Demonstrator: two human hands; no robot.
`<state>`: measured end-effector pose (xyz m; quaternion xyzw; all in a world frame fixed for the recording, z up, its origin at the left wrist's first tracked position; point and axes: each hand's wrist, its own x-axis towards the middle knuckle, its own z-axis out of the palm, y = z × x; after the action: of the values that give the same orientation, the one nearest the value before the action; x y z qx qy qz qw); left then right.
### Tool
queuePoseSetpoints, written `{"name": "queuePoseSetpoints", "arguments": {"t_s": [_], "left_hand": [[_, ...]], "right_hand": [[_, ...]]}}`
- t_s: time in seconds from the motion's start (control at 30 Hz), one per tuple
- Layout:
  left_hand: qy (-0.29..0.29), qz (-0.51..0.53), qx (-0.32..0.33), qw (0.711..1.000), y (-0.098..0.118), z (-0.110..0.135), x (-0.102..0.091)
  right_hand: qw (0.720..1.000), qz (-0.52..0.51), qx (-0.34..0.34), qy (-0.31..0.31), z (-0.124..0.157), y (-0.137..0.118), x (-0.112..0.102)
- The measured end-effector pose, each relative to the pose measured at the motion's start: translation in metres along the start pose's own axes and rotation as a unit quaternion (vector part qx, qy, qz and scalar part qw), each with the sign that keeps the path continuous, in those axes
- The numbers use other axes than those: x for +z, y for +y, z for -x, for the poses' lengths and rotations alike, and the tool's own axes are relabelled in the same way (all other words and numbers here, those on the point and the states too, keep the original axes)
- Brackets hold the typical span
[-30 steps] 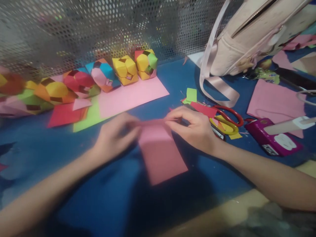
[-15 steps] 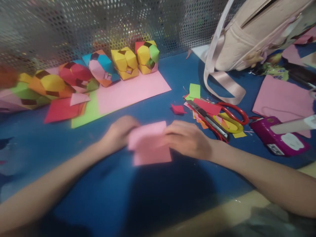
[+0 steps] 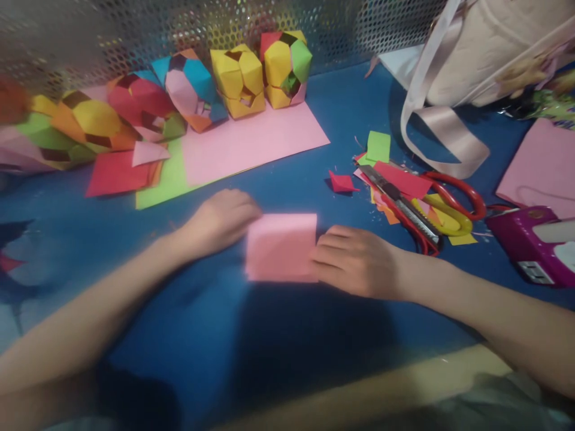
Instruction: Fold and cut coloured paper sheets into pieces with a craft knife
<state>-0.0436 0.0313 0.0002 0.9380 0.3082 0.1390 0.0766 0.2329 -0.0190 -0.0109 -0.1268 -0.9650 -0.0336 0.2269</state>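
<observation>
A pink sheet of paper [image 3: 282,248] lies on the blue table in front of me, nearly square-on, with a paler band along its far edge. My left hand [image 3: 222,216] has its fingers closed at the sheet's far left corner. At the right edge, my right hand [image 3: 354,260] grips the paper with curled fingers. Both thumbs are hidden, and the picture is slightly blurred. Just beyond the right hand sits a small folded red paper piece [image 3: 342,182].
Several folded paper shapes, one yellow [image 3: 239,84], line the perforated metal screen [image 3: 332,36]. Flat pink paper [image 3: 256,143] lies before them. On the right are a box cutter [image 3: 399,200], red-handled scissors [image 3: 476,200], paper scraps, a purple device [image 3: 516,242] and a pale bag [image 3: 480,54].
The pink sheet, tilted and uneven before, now lies flatter and straighter. My left hand has shifted to its far corner, my right to its right edge. The view has moved too.
</observation>
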Motion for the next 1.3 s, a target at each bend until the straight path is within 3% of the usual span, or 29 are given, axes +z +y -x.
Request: {"name": "queuePoseSetpoints", "arguments": {"t_s": [0.13,0.3,0.67,0.9,1.3], "left_hand": [[-0.001,0.000,0.014,1.000,-0.001,0.001,-0.001],[-0.004,0.012,0.008,1.000,0.000,0.000,-0.002],[-0.006,0.027,0.024,0.999,0.000,-0.001,-0.003],[-0.009,0.049,-0.002,0.999,0.000,-0.001,-0.003],[0.019,-0.041,0.089,0.995,-0.003,0.000,-0.001]], "right_hand": [[1.000,-0.016,0.005,0.002,-0.001,-0.003,-0.006],[0.998,-0.023,-0.011,-0.052,-0.002,-0.003,-0.014],[1.000,-0.022,0.005,-0.016,0.003,-0.006,-0.008],[0.996,-0.037,-0.007,-0.087,-0.001,-0.004,-0.020],[0.991,-0.075,0.019,-0.109,-0.001,-0.003,-0.021]]}}
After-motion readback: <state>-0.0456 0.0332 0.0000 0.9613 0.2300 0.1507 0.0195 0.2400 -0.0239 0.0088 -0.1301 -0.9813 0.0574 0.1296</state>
